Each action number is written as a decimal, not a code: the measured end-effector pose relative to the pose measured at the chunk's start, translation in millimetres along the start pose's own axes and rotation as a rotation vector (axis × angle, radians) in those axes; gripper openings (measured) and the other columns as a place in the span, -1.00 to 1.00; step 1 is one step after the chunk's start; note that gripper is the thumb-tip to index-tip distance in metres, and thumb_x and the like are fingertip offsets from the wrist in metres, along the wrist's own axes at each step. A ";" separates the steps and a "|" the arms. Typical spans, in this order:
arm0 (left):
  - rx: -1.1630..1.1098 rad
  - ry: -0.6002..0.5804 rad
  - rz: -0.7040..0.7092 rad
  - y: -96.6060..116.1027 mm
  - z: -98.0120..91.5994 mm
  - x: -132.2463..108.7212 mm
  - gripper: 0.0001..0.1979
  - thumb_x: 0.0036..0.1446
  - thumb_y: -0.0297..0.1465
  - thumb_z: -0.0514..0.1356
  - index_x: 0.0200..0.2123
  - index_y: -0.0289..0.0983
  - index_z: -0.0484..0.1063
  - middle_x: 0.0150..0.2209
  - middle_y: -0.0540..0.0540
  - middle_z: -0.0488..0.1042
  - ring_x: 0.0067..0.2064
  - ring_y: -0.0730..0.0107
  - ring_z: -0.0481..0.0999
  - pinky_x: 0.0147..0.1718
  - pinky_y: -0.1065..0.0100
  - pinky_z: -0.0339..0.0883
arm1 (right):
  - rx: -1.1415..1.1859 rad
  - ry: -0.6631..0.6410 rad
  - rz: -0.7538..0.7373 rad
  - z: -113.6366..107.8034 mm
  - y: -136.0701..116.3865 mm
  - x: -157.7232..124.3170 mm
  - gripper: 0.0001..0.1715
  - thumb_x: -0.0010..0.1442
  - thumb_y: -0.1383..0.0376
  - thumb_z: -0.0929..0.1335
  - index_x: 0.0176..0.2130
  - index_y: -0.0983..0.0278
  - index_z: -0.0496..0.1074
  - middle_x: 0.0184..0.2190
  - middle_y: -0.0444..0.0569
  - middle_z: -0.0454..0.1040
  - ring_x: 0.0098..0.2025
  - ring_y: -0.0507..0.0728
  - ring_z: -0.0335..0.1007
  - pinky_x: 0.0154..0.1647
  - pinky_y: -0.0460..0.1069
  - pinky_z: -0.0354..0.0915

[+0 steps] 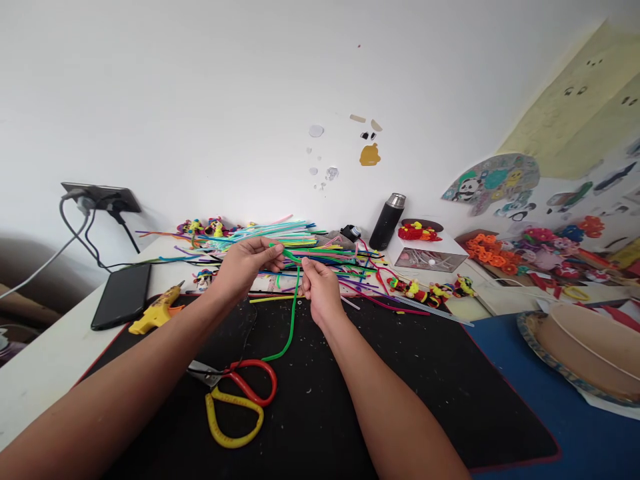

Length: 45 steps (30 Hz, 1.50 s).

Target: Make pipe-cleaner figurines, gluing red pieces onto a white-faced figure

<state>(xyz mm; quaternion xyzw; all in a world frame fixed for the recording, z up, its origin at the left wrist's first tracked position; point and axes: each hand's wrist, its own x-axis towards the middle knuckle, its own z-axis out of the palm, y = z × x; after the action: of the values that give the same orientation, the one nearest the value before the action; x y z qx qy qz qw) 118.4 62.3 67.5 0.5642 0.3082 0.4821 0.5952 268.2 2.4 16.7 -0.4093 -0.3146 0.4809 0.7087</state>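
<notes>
A green pipe cleaner (293, 320) runs between my two hands, and its loose tail hangs down and curls onto the black mat (400, 373). My left hand (254, 261) pinches it between thumb and fingers. Close beside it, my right hand (320, 288) grips the same pipe cleaner with the fingers curled in. Behind both hands lies a heap of many-coloured pipe cleaners (280, 233). Scissors (237, 413) with one red and one yellow handle rest on the mat below my left forearm, which hides part of their blades.
At left lie a yellow glue gun (156, 312) and a black phone (121, 297). A black flask (387, 221) and a white box (427, 253) stand at the back. Small pipe-cleaner figures (433, 290) sit right of the heap. A round basket (585, 347) stands at far right.
</notes>
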 end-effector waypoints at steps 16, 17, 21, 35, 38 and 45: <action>-0.199 -0.085 -0.097 -16.9 7.0 -1.2 -0.58 -0.22 -0.21 0.66 -0.36 -0.33 0.68 -0.44 -0.11 0.64 -0.41 0.38 0.57 -0.39 0.40 0.47 | 0.023 0.005 0.023 3.8 -2.2 -3.9 -0.46 0.05 -0.13 0.57 -0.46 0.22 0.45 -0.74 -0.34 0.18 -0.73 -0.07 -0.04 -0.67 -0.09 0.13; -0.194 -0.084 -0.097 -17.8 6.8 -1.2 -0.58 -0.22 -0.20 0.67 -0.36 -0.33 0.68 -0.44 -0.12 0.64 -0.41 0.38 0.58 -0.39 0.40 0.47 | 0.024 0.003 0.022 4.1 -2.0 -4.1 -0.47 0.05 -0.13 0.58 -0.44 0.23 0.47 -0.74 -0.34 0.19 -0.73 -0.07 -0.04 -0.67 -0.09 0.13; -0.190 -0.053 -0.101 -20.4 4.1 0.2 -0.60 -0.20 -0.19 0.66 -0.44 -0.34 0.65 -0.46 -0.12 0.64 -0.42 0.40 0.58 -0.41 0.44 0.47 | 0.034 -0.019 0.023 5.7 -1.8 -5.1 -0.48 0.05 -0.12 0.59 -0.43 0.23 0.49 -0.74 -0.33 0.22 -0.73 -0.07 -0.03 -0.68 -0.10 0.14; -0.211 -0.018 -0.180 -22.0 8.1 -0.5 -0.59 -0.30 -0.23 0.67 -0.46 -0.33 0.63 -0.48 -0.09 0.62 -0.47 0.47 0.56 -0.44 0.48 0.48 | 0.031 -0.058 0.022 8.8 -2.4 -8.1 -0.48 0.02 -0.10 0.61 -0.32 0.25 0.52 -0.72 -0.33 0.28 -0.74 -0.09 -0.02 -0.69 -0.11 0.14; -0.163 -0.032 -0.183 -20.7 5.7 0.4 -0.58 -0.32 -0.23 0.67 -0.46 -0.33 0.64 -0.50 -0.09 0.62 -0.48 0.45 0.57 -0.46 0.49 0.47 | -0.001 -0.051 0.006 7.7 -1.6 -7.1 -0.48 0.05 -0.10 0.59 -0.32 0.25 0.51 -0.72 -0.33 0.28 -0.74 -0.09 0.00 -0.69 -0.12 0.12; 0.006 -0.094 -0.189 -11.2 -8.6 6.3 -0.62 -0.31 -0.26 0.67 -0.47 -0.33 0.66 -0.50 -0.11 0.65 -0.50 0.41 0.59 -0.47 0.46 0.50 | -0.223 -0.095 -0.089 3.7 -2.7 -6.5 -0.50 0.16 -0.12 0.52 -0.28 0.25 0.52 -0.72 -0.31 0.29 -0.72 -0.03 0.12 -0.69 -0.11 0.04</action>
<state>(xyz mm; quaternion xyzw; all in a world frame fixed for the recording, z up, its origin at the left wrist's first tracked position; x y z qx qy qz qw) 115.3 72.5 56.2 0.5562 0.3334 0.3958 0.6502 264.0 -3.3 20.4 -0.4481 -0.4170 0.4298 0.6637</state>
